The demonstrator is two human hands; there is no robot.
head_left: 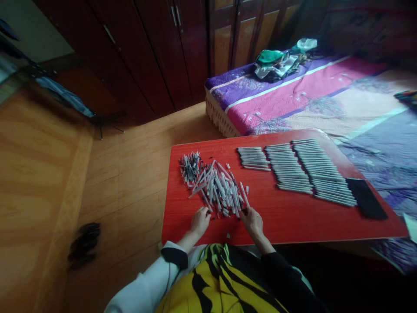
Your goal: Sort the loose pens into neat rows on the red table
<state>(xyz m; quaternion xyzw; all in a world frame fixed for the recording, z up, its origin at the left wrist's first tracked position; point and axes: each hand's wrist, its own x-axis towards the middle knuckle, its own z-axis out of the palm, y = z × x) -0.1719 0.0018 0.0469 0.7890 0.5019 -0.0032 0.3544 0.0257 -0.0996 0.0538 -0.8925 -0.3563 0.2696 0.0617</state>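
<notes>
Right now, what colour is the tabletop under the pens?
The tabletop is red with fine wood-grain streaks, best seen in the head view.

There are two hands: one left hand (199, 221) and one right hand (252, 222). One red tabletop (286, 221) bears one loose heap of pen barrels (213, 184), too many to count singly, three lined-up blocks of pen barrels (288, 169), and one flat black slab (366, 198). Beyond lie one bed (293, 91) and one bundle of cloth (280, 63).
</notes>
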